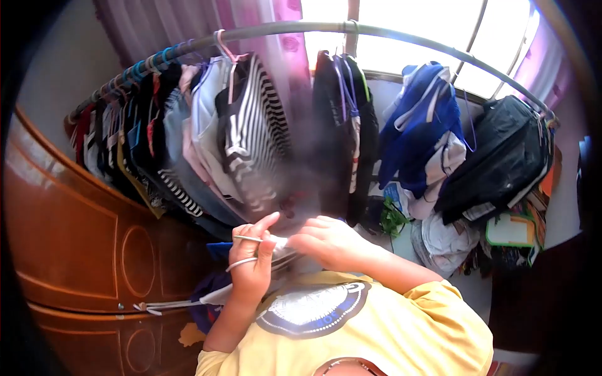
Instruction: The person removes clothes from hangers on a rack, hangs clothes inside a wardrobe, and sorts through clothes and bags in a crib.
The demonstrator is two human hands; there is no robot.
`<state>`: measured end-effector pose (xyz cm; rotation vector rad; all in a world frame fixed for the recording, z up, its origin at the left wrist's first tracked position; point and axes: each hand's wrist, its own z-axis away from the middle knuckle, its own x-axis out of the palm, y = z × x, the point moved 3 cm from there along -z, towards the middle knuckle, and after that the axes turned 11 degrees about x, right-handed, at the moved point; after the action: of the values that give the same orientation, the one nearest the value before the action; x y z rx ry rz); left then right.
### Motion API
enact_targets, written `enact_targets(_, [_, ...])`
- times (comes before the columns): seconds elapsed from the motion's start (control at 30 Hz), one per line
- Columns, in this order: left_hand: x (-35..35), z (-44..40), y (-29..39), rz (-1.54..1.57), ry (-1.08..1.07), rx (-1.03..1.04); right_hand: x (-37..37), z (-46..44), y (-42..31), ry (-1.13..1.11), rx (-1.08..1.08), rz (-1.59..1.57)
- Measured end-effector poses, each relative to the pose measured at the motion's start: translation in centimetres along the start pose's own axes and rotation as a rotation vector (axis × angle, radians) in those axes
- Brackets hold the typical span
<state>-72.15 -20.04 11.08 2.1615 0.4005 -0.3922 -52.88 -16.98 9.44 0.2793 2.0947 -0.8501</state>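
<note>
1. On my feed, the left hand (pixel 249 250) has its fingers curled about a thin rod (pixel 249 238), thumb and forefinger spread apart at their tips; a white band (pixel 241 263) crosses this hand below the rod.
2. The right hand (pixel 329 241) looks pressed together at the fingertips, pinching a white piece (pixel 279 244). Those tips are hidden, so I can't judge how firm the pinch is.
3. The white piece sits between both hands, in front of the yellow T-shirt (pixel 392 313) and below the middle of the clothes rail (pixel 313 27).
4. Striped clothing (pixel 260 125) hangs left of the rail's middle; a blue-and-white garment (pixel 417 119) hangs toward its right end.
5. My judgement on handling: steady the rod with the left, let the right make small moves, and hold the piece lightly so it doesn't bunch.
6. I'd keep the band free of the left thumb; it could snag.
</note>
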Motion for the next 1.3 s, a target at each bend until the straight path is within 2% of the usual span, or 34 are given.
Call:
enact_targets(0.03, [0.0, 0.1, -0.5, 0.074, 0.003, -0.037, -0.2, -0.1, -0.1, -0.051, 0.029, -0.029])
enact_targets(0.17, [-0.1, 0.1, -2.2, 0.161, 0.027, -0.082, -3.1, -1.2, 1.6, 0.373, 0.146, -0.065])
enact_targets(0.23, [0.0, -0.2, -2.4, 0.160, 0.028, -0.058, -5.3, -2.6, 3.7, 0.606, 0.219, 0.094])
enact_targets(0.3, [0.1, -0.6, -2.3, 0.121, -0.016, -0.006, -7.1, -4.8, 5.7, 0.727, 0.313, 0.338])
enact_targets(0.33, [0.1, -0.8, -2.2, 0.100, -0.036, 0.024, -7.3, -5.9, 7.2, 0.727, 0.393, 0.454])
enact_targets(0.4, [-0.2, -1.0, -2.1, 0.128, -0.059, 0.039, -7.0, -7.4, 11.2, 0.680, 0.599, 0.460])
enact_targets(0.47, [-0.6, -1.6, -1.9, 0.118, -0.059, 0.122, -7.0, -9.2, 13.9, 0.588, 0.757, 0.318])
enact_targets(0.5, [-1.0, -1.8, -1.8, 0.124, -0.083, 0.097, -6.6, -10.0, 14.9, 0.536, 0.830, 0.242])
enact_targets(0.6, [-1.5, -1.9, -2.2, 0.150, -0.102, 0.128, -4.3, -12.6, 15.2, 0.689, 0.598, 0.208])
enact_targets(0.67, [-1.7, -2.1, -2.6, 0.170, -0.111, 0.140, -2.7, -15.1, 13.4, 0.602, 0.664, 0.115])
enact_targets(0.83, [-2.3, -2.7, -3.2, 0.158, -0.192, 0.145, 1.3, -21.7, 11.4, 0.440, 0.534, 0.048])
enact_targets(0.97, [-2.0, -3.1, -4.0, 0.171, -0.201, 0.205, 0.9, -23.6, 9.1, 0.171, 0.580, 0.031])
enact_targets(1.07, [-2.0, -3.4, -4.6, 0.243, -0.175, 0.179, -1.5, -20.7, 8.1, 0.681, 0.165, 0.283])
enact_targets(1.13, [-2.3, -3.7, -5.7, 0.212, -0.213, 0.232, -4.9, -17.8, 7.4, 0.831, 0.247, 0.569])
enact_targets(1.2, [-2.4, -3.9, -6.4, 0.193, -0.237, 0.271, -7.6, -15.0, 7.9, 0.950, 0.456, 0.618])
enact_targets(1.3, [-1.9, -4.6, -6.6, 0.175, -0.259, 0.306, -9.3, -12.4, 14.3, 0.878, 0.728, 0.578])
